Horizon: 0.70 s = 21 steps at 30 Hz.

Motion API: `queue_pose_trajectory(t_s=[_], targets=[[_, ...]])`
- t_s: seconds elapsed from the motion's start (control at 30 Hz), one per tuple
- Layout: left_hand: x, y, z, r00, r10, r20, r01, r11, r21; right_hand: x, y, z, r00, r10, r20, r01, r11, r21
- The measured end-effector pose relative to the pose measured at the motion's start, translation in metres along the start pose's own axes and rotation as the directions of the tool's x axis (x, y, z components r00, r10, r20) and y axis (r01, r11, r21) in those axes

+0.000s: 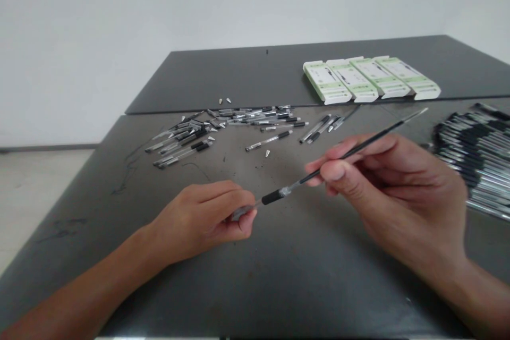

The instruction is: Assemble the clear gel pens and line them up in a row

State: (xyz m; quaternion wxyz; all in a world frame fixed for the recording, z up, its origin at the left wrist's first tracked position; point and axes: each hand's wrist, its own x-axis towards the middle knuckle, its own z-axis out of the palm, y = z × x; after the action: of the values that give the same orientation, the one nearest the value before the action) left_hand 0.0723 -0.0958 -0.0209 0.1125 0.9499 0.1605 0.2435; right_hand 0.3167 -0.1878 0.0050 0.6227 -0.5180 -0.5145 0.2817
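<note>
Gripped in the nearly closed left hand (199, 218), fingers (223, 194) curled over it: the clear end of a pen body (241, 213), with a black rubber grip (273, 197) sticking out past the fingertips toward the right. Pinched between thumb and forefinger of the partly open right hand (392, 191): a thin black ink refill (358, 149), other fingers bent under it. Refill angled up and right from a silvery band at the grip, ending in a metal tip (425, 110). Beyond both hands, on a dark grey table (279, 281): scattered loose pens (187, 141), one lone pen (269, 141), a small conical pen tip (267, 153). Farther back, on a rear table panel (239, 82): four white-and-green boxes (370, 78) side by side. At right edge, just beside the right hand: a dense, blurred stack of pens (474, 154).
</note>
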Motion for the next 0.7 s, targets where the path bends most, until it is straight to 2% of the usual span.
queue_pose_trajectory(t_s=[0.1, 0.17, 0.2, 0.27, 0.37, 0.43, 0.5, 0.6, 0.7], targets=[[0.001, 0.0, -0.001, 1.0, -0.002, -0.013, 0.002, 1.0, -0.001, 0.0, 0.005, -0.004, 0.992, -0.014, 0.129, 0.024, 0.997, -0.075], [0.0, -0.001, -0.001, 1.0, -0.017, -0.021, 0.017, 1.0, 0.002, 0.006, 0.008, -0.011, 0.987, -0.036, 0.155, 0.046, 0.997, -0.065], [0.0, -0.002, 0.0, 0.999, -0.025, -0.026, 0.025, 1.0, 0.004, 0.011, 0.009, -0.015, 0.991, -0.052, 0.122, 0.059, 0.997, -0.057], [-0.001, -0.004, 0.002, 0.999, -0.03, -0.043, 0.031, 1.0, 0.006, 0.024, 0.011, -0.027, 0.993, -0.115, -0.02, 0.113, 0.988, -0.104], [-0.003, -0.005, 0.004, 0.998, -0.02, -0.062, 0.019, 1.0, -0.016, 0.046, 0.017, -0.053, 0.935, -0.275, -0.222, 0.204, 0.933, -0.296], [-0.003, -0.004, 0.005, 0.998, -0.016, -0.055, 0.015, 0.999, -0.029, 0.059, 0.022, -0.076, 0.902, -0.338, -0.27, 0.204, 0.883, -0.423], [-0.003, -0.003, 0.007, 0.998, -0.003, -0.055, 0.0, 0.999, -0.049, 0.069, 0.028, -0.1, 0.911, -0.32, -0.259, 0.12, 0.808, -0.576], [-0.004, -0.003, 0.012, 0.998, 0.021, -0.066, -0.026, 0.997, -0.078, 0.076, 0.039, -0.128, 0.96, -0.206, -0.188, -0.026, 0.605, -0.796], [-0.006, -0.005, 0.018, 0.999, 0.004, -0.041, -0.008, 0.995, -0.097, 0.08, 0.05, -0.138, 0.991, -0.102, -0.086, -0.029, 0.465, -0.885]])
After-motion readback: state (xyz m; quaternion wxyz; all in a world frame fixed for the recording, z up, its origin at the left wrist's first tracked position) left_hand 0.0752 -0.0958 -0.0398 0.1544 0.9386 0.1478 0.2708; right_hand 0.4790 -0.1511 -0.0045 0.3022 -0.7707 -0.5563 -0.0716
